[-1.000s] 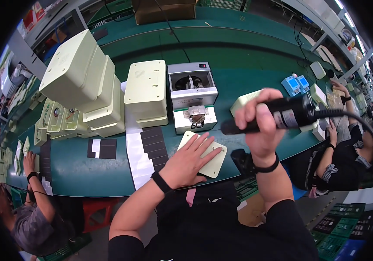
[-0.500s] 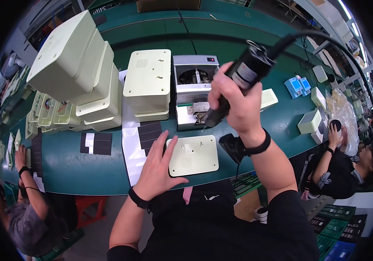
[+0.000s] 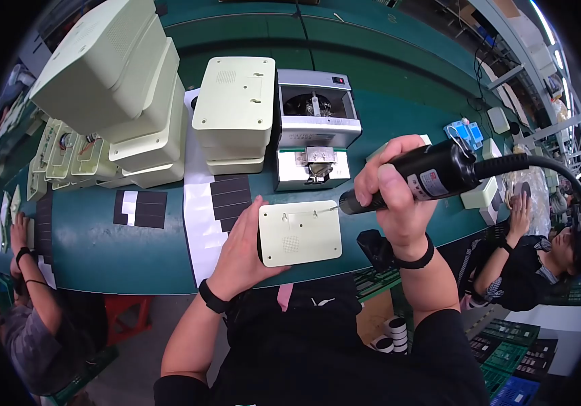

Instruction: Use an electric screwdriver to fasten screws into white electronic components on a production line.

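1. The cream plastic housing [image 3: 300, 233] lies on the green workbench [image 3: 94, 230] directly before the person, its face with corner holes, keyhole slots and a dotted grille turned up.
2. The left hand [image 3: 240, 250] is spread rather than clenched: its fingers lie along the housing's left edge, the thumb by the near edge, bracing it.
3. The right hand [image 3: 402, 196] is wrapped firmly around a black corded electric screwdriver [image 3: 436, 177], whose thin bit points left at the housing's far right corner. Whether the tip touches the plastic is too fine to tell.
4. The housing looks like light, stiff moulded plastic; its smooth skin would likely slide on the bench unless braced. Its side edges seem the best hold, clear of the corner holes. The plastic around those holes is probably the easiest part to scratch or crack.
5. The screwdriver looks the heavier and denser of the two, best held around its barrel; its thick cord [image 3: 541, 161] probably drags a little on the wrist.
6. Beyond the housing stand a silver screw feeder [image 3: 304, 137] and, left of that, a stack of cream housings [image 3: 233, 95].
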Demonstrator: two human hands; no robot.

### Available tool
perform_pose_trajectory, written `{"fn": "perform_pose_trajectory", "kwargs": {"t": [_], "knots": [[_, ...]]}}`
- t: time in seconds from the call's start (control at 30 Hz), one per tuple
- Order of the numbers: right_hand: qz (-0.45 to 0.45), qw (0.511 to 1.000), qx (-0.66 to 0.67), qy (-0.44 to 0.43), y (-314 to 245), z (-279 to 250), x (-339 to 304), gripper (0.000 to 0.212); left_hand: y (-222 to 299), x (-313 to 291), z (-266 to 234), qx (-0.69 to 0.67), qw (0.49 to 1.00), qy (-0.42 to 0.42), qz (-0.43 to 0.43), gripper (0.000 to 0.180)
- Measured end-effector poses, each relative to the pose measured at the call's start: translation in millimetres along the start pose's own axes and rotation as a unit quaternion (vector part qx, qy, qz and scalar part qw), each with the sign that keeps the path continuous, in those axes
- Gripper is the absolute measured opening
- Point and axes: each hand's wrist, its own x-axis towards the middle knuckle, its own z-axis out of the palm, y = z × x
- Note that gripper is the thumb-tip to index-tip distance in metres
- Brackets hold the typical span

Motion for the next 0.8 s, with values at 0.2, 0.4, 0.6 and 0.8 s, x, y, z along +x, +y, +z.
{"fn": "perform_pose_trajectory", "kwargs": {"t": [0.2,0.4,0.6,0.8], "knots": [[-0.005,1.000,-0.007,-0.004,2.4,-1.3,-3.5,0.024,0.1,-0.3,-0.1,0.011,1.000,0.006,0.002,0.122],[-0.024,0.998,0.050,0.001,-7.9,-3.2,-8.4,0.030,26.0,0.0,-18.7,0.037,0.995,0.092,0.029,0.108],[0.019,0.975,0.221,-0.028,-49.6,2.0,-20.5,0.036,53.1,6.0,-2.9,0.043,0.986,0.130,0.095,0.062],[0.053,0.971,0.229,-0.050,-66.7,-0.1,-29.9,0.046,56.6,11.5,8.4,-0.059,0.988,0.115,0.083,0.021]]}}
